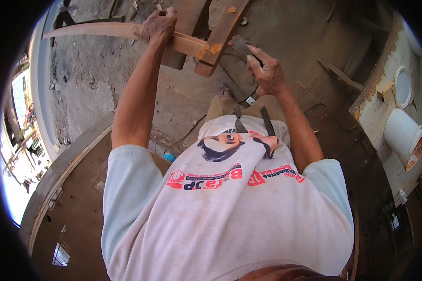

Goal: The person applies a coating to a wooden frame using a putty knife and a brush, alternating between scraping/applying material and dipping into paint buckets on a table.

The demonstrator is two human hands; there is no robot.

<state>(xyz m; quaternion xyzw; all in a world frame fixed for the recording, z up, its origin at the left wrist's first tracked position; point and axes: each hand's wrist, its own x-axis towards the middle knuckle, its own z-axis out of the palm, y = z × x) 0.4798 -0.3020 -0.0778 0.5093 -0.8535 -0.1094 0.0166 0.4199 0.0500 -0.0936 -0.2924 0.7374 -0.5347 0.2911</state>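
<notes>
My left hand [160,26] is closed around a long, slightly curved wooden piece [102,29] at the upper left. The right end of this piece meets a reddish-brown wooden board [223,35] that slants up to the right. Orange-yellow filler [216,48] is smeared where the two meet, and another patch lies higher on the board. My right hand [265,68] holds a flat, dark scraper blade [240,45] between thumb and fingers, just right of the board, with a bit of orange at its tip. The blade appears apart from the wood.
A worn white surface [376,95] at the right bears a white plastic bucket [402,135] lying on its side and a round lid [403,87]. Wood offcuts [344,76] lie on the concrete floor. A dark cable [190,130] runs near my feet. A concrete ledge [70,158] curves at left.
</notes>
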